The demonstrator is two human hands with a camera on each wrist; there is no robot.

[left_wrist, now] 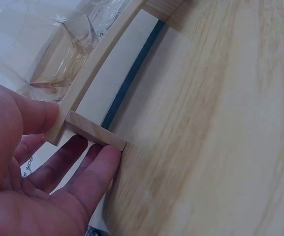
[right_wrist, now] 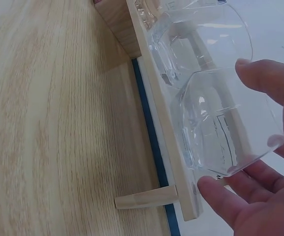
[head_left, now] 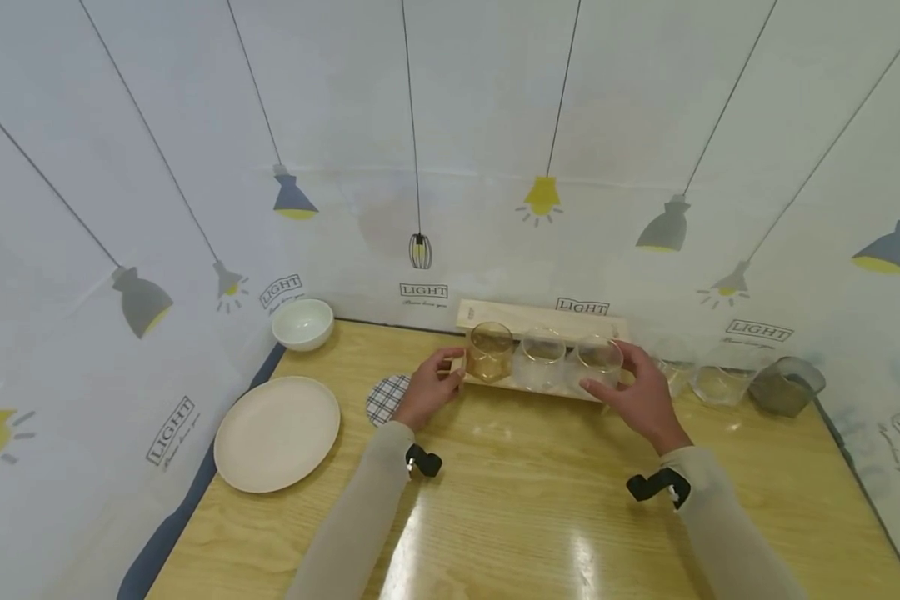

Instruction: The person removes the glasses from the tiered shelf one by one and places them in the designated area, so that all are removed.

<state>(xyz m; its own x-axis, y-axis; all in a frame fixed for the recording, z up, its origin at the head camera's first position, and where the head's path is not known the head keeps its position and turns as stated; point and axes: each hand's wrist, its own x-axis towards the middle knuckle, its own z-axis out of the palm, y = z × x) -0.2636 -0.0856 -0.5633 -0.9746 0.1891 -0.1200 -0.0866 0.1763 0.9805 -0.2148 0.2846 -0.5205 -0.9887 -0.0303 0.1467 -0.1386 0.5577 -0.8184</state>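
A low wooden stand [head_left: 521, 387] on short legs carries three glasses in a row near the back wall. From the left they are an amber glass [head_left: 491, 357], a clear glass [head_left: 543, 360] and another clear glass [right_wrist: 225, 118]. My left hand [head_left: 426, 390] pinches the stand's left end. The left wrist view shows the thumb against the board and fingertips beneath, by a leg [left_wrist: 95, 130]. Around the rightmost clear glass curls my right hand [head_left: 645, 402], thumb near its rim and fingers by its base, at the stand's right end.
Behind the stand is a pale wooden board [head_left: 540, 317]. To the right stand clear glasses [head_left: 722, 387] and a smoky grey glass [head_left: 787, 387]. A checked coaster [head_left: 385, 402], a cream plate [head_left: 277, 435] and a pale bowl [head_left: 303, 325] lie left on the wooden table [head_left: 525, 517].
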